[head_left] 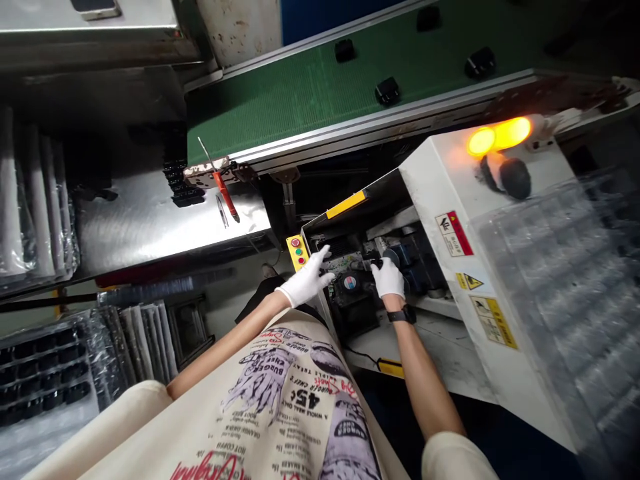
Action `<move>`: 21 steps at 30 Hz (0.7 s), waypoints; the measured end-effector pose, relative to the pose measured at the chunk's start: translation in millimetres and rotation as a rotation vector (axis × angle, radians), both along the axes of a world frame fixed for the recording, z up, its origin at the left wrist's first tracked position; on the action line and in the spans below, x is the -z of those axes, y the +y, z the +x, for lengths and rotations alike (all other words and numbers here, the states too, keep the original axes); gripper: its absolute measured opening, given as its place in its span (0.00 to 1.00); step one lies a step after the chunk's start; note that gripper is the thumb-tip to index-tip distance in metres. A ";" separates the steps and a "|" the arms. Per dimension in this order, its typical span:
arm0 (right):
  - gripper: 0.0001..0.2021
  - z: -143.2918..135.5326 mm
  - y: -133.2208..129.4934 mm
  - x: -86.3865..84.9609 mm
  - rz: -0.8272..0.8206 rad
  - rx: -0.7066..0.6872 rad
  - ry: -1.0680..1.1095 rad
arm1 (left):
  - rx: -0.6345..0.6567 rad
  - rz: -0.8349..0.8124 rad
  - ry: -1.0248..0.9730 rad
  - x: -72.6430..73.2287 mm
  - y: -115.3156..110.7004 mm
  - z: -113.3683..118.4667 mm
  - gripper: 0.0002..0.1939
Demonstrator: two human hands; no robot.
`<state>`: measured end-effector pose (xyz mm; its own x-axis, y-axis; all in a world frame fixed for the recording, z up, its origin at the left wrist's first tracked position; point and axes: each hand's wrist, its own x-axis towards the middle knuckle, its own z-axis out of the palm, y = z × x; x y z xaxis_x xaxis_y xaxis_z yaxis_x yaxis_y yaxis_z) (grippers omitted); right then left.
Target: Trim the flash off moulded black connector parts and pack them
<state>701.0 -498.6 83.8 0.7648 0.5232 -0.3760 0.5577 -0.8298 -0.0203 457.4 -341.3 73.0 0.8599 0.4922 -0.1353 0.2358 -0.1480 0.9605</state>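
Note:
My left hand (306,280), in a white glove, is at the left edge of the machine's opening, near the yellow button box (297,252). Its fingers are apart and nothing shows between them. My right hand (388,277), also gloved, is inside the machine (435,160), with its fingers bent around a small black part (376,264). A dark rounded piece (391,256) shows just beyond its fingertips. Below and between the hands sits a black motor-like unit (353,300) with a round label.
A green conveyor belt (280,100) carries several black parts across the top. A red-handled screwdriver (226,197) lies at its left end. Clear plastic trays (560,300) lean at the right; more bagged trays (35,200) stand at the left. An orange lamp (500,137) glows.

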 end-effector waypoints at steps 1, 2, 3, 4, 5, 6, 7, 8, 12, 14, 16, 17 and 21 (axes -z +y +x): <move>0.19 5.5 1.9 4.6 -0.011 -0.017 0.002 | -0.044 -0.024 0.021 -2.1 7.8 -12.3 0.45; 0.18 8.3 3.2 9.0 -0.022 -0.037 0.001 | -0.084 -0.044 0.042 -2.9 15.6 -26.3 0.43; 0.18 8.9 4.1 12.9 -0.032 -0.055 -0.003 | -0.122 -0.059 0.065 -2.5 23.0 -41.6 0.42; 0.18 8.1 4.6 16.5 -0.041 -0.072 -0.011 | -0.156 -0.074 0.090 -0.8 29.5 -57.6 0.42; 0.19 6.5 4.8 19.7 -0.049 -0.087 -0.021 | -0.186 -0.091 0.115 1.8 35.1 -74.0 0.42; 0.19 4.9 4.8 22.6 -0.056 -0.103 -0.033 | -0.213 -0.106 0.141 5.3 39.6 -90.0 0.42; 0.19 3.8 4.6 25.4 -0.061 -0.119 -0.046 | -0.239 -0.112 0.170 9.4 43.0 -105.2 0.42; 0.19 3.4 4.3 28.1 -0.065 -0.138 -0.056 | -0.268 -0.111 0.199 13.6 45.2 -119.2 0.41; 0.17 7.2 2.6 39.1 -0.065 -0.211 -0.066 | -0.368 -0.114 0.277 27.1 45.1 -156.6 0.40; 0.18 9.2 1.5 44.8 -0.054 -0.224 -0.069 | -0.406 -0.140 0.283 30.1 41.6 -162.7 0.40; 0.20 10.9 0.5 49.9 -0.031 -0.232 -0.071 | -0.431 -0.157 0.271 30.6 37.3 -161.4 0.39; 0.21 12.1 0.1 51.8 -0.017 -0.239 -0.068 | -0.433 -0.162 0.260 30.1 35.1 -158.7 0.39; 0.20 21.5 -2.3 54.4 0.009 -0.282 -0.013 | -0.424 -0.186 0.215 26.7 28.6 -142.3 0.39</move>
<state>722.5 -500.9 29.4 0.5934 0.7190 -0.3617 0.7667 -0.6417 -0.0179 315.1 -312.7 46.3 0.5330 0.7427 -0.4054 0.4332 0.1721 0.8847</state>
